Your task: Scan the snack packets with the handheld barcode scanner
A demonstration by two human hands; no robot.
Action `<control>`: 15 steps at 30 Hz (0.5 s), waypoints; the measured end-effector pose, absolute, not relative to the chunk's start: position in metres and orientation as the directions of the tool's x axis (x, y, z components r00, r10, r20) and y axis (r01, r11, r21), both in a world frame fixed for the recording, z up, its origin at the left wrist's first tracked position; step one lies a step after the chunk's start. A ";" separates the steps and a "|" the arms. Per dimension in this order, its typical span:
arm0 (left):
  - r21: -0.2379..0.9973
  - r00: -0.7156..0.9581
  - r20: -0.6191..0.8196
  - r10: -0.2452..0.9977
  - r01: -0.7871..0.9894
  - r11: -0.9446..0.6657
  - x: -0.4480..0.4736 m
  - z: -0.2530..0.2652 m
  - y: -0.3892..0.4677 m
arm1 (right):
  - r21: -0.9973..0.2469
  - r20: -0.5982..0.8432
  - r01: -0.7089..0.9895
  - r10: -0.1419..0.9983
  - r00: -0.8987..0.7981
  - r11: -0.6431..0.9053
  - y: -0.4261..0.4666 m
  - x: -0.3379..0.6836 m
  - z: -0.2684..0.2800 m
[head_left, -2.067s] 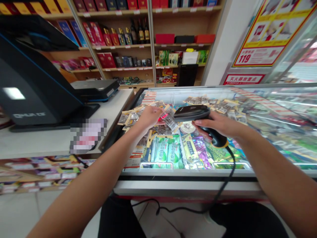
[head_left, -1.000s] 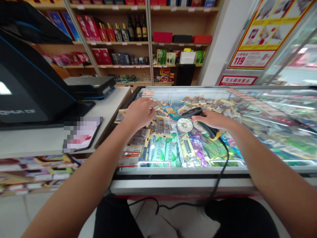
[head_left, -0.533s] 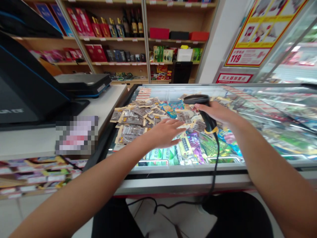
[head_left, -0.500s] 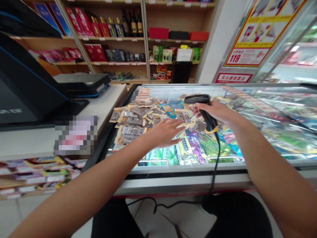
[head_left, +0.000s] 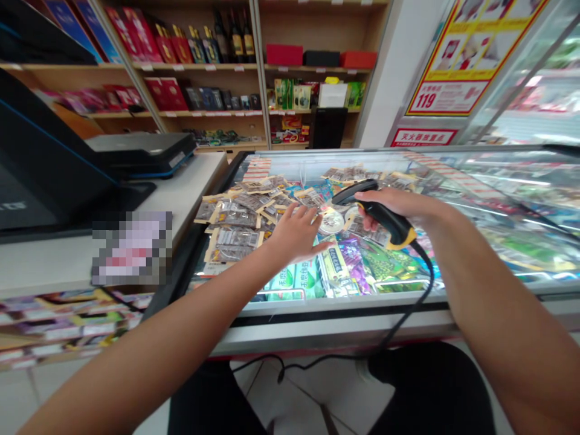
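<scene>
Head view: right hand point(head_left: 403, 202) grips the barcode scanner point(head_left: 378, 211) (probably light, stiff) by its handle point(head_left: 395, 225), the surest hold; left hand point(head_left: 294, 235), fingers spread, hovers empty over snack packets point(head_left: 234, 236).

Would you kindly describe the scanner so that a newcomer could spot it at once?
Find the long glass-topped case across the middle of the view. Above it, gripped in the person's right hand, is the scanner: black, pistol-shaped, with a yellow-banded handle end and trailing cord, unlike the flat packets nearby.
</scene>
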State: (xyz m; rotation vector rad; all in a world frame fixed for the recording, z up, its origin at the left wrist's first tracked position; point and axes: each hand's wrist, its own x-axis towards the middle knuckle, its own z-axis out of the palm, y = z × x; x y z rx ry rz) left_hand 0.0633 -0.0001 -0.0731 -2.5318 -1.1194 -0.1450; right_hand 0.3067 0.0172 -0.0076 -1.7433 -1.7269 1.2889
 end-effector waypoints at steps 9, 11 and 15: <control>-0.297 0.651 0.248 0.717 0.756 -0.584 0.061 -0.072 0.003 | -0.793 -0.240 0.607 0.946 -0.218 -0.061 0.018 0.313 -0.008; -0.305 0.618 0.266 0.740 0.782 -0.544 0.058 -0.073 0.005 | -0.789 -0.192 0.613 0.963 -0.191 -0.035 0.019 0.316 -0.009; -0.294 0.557 0.275 0.784 0.825 -0.483 0.055 -0.073 0.010 | -0.651 -0.141 0.759 0.981 -0.130 0.007 0.022 0.325 -0.011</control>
